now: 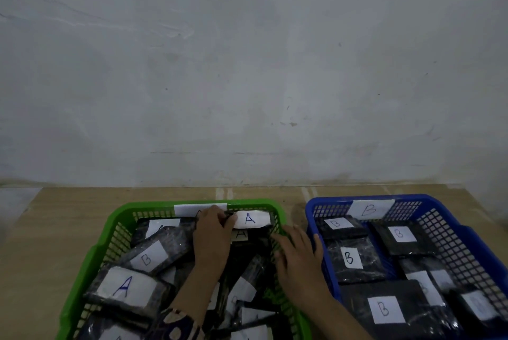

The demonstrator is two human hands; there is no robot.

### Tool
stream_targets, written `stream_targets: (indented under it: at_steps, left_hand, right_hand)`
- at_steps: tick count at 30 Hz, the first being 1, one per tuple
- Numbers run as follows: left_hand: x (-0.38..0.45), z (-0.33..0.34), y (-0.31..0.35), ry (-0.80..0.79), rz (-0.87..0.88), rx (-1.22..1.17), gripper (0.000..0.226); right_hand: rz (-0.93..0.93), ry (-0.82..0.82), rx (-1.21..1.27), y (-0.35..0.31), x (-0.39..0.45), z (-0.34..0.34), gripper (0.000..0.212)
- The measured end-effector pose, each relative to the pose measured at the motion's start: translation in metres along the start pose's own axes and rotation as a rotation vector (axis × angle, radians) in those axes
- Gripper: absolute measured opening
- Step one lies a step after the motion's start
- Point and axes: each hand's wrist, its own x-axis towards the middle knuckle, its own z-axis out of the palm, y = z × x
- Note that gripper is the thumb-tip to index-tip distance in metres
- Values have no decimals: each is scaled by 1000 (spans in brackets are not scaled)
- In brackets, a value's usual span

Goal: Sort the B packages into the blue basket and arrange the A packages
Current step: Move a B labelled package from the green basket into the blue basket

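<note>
A green basket (90, 260) on the left holds several black packages with white labels, some marked A, some B. My left hand (213, 235) pinches a black package labelled A (253, 219) standing at the basket's far wall. My right hand (298, 254) rests with straight fingers on the green basket's right rim, holding nothing. A B package (149, 257) and another A package (126, 288) lie in the left half of the green basket. The blue basket (450, 232) on the right holds several B packages (353, 258).
Both baskets stand on a wooden table (41, 229) against a grey-white wall. A white label sticks to each basket's far wall. A narrow gap separates the two baskets.
</note>
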Motion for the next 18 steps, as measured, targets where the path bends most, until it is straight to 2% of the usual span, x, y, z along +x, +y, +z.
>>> stream_targets:
  at_steps: [6, 10, 15, 18]
  left_hand:
    - [-10, -5, -7, -35, 144, 131, 20]
    - [-15, -20, -8, -57, 139, 119, 21]
    - [-34, -44, -17, -20, 208, 135, 16]
    - [-51, -60, -29, -57, 203, 173, 18]
  right_hand:
    - [-17, 10, 3, 1, -2, 0, 36]
    - [-27, 3, -8, -3, -3, -2, 36]
    - [-140, 65, 13, -9, -11, -2, 33]
    - [-270, -35, -24, -14, -14, -1, 36]
